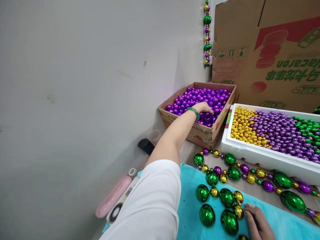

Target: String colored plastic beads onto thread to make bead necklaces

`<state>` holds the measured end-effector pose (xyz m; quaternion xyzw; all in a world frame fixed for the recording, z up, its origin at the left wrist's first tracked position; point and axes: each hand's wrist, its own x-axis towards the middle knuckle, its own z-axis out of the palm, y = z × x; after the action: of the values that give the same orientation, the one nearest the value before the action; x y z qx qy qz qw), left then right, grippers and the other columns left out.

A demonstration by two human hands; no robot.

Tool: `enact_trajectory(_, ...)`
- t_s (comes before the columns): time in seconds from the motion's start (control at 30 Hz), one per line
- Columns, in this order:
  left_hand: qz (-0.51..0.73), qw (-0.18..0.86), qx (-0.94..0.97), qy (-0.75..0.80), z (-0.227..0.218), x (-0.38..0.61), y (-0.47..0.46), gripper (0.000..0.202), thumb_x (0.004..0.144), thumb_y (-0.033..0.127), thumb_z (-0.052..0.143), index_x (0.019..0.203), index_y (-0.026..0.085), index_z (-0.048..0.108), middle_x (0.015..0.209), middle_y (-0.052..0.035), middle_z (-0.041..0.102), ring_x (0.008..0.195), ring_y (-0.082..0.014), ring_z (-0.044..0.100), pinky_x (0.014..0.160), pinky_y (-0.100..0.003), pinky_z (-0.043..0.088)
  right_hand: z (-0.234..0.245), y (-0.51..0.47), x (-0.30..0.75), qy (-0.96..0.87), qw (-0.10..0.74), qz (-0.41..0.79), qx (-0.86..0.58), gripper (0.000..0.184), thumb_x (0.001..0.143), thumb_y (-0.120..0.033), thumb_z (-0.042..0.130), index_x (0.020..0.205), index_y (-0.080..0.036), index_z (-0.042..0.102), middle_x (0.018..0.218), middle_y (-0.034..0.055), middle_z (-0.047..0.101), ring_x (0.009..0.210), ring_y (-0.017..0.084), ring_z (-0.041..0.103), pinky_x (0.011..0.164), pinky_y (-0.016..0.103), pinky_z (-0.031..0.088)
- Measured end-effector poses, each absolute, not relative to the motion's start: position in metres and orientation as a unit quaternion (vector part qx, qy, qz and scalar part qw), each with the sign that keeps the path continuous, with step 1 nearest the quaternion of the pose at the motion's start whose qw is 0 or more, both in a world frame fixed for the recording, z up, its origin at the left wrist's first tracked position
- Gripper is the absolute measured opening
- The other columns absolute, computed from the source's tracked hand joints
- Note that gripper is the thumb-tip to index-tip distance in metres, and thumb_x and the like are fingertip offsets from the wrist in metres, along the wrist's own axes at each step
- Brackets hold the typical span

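Note:
My left hand (203, 108) reaches into a cardboard box (197, 133) filled with shiny purple beads (200, 98); its fingers curl down among the beads, and what they grip is hidden. A green bangle (193, 112) sits on that wrist. My right hand (258, 223) rests at the bottom right on a turquoise cloth (190, 206), fingers bent beside large green and gold beads (228, 213) of a strung necklace. Whether it pinches a bead or thread does not show clearly.
A white foam tray (262, 156) holds gold, purple and green beads. Behind it stands a big cardboard carton (265, 53). A bead string (207, 33) hangs on the wall. A pink case (113, 196), tape roll (132, 172) and black object (146, 146) lie left.

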<state>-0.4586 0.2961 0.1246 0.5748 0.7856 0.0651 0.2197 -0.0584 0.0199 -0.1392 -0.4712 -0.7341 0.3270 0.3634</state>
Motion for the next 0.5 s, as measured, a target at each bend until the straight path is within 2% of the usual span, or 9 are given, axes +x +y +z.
enact_trajectory(0.1, 0.150, 0.253, 0.574, 0.764, 0.133, -0.466, 0.277, 0.058, 0.062, 0.048, 0.076, 0.110, 0.016, 0.069, 0.117, -0.0099, 0.068, 0.108, -0.0275, 0.060, 0.091, -0.036, 0.047, -0.134, 0.022, -0.059, -0.745, 0.369, 0.323, -0.453, 0.023, 0.084, -0.041, 0.057, 0.086, -0.022, 0.071, 0.094, 0.0070, 0.072, 0.092, 0.026, 0.069, 0.083, 0.036, 0.057)
enact_trajectory(0.23, 0.325, 0.383, 0.512, 0.697, 0.144, -0.466, 0.251, 0.054, 0.062, 0.042, 0.079, 0.108, 0.016, 0.069, 0.113, -0.0123, 0.069, 0.105, -0.0265, 0.059, 0.087, -0.039, 0.048, -0.130, 0.021, -0.065, -0.743, 0.378, 0.330, -0.443, 0.020, 0.086, -0.039, 0.055, 0.086, -0.024, 0.069, 0.094, 0.0066, 0.071, 0.093, 0.027, 0.068, 0.083, 0.038, 0.056)
enact_trajectory(0.3, 0.385, 0.432, 0.483, 0.658, 0.150, -0.463, 0.239, 0.051, 0.067, 0.044, 0.076, 0.110, 0.017, 0.068, 0.114, -0.0121, 0.068, 0.099, -0.0234, 0.061, 0.081, -0.037, 0.051, -0.134, 0.018, -0.064, -0.741, 0.376, 0.337, -0.442, 0.019, 0.086, -0.038, 0.055, 0.086, -0.023, 0.068, 0.094, 0.0066, 0.070, 0.093, 0.027, 0.067, 0.083, 0.040, 0.055)
enact_trajectory(0.4, 0.448, 0.444, 0.473, 0.615, 0.157, -0.457, 0.214, 0.048, 0.081, 0.052, 0.059, 0.117, 0.020, 0.064, 0.115, -0.0097, 0.067, 0.091, -0.0177, 0.063, 0.072, -0.029, 0.052, -0.134, 0.016, -0.061, -0.738, 0.396, 0.325, -0.439, 0.019, 0.086, -0.037, 0.056, 0.086, -0.022, 0.066, 0.092, 0.0079, 0.069, 0.092, 0.027, 0.067, 0.083, 0.042, 0.054)
enact_trajectory(0.5, 0.502, 0.471, 0.463, 0.559, 0.160, -0.452, 0.177, 0.050, 0.087, 0.053, 0.049, 0.121, 0.018, 0.060, 0.108, -0.0105, 0.069, 0.087, -0.0178, 0.065, 0.061, -0.025, 0.051, -0.098, 0.037, -0.067, -0.736, 0.458, 0.260, -0.426, 0.015, 0.085, -0.033, 0.057, 0.088, -0.021, 0.064, 0.093, 0.0102, 0.067, 0.090, 0.028, 0.065, 0.079, 0.044, 0.053)
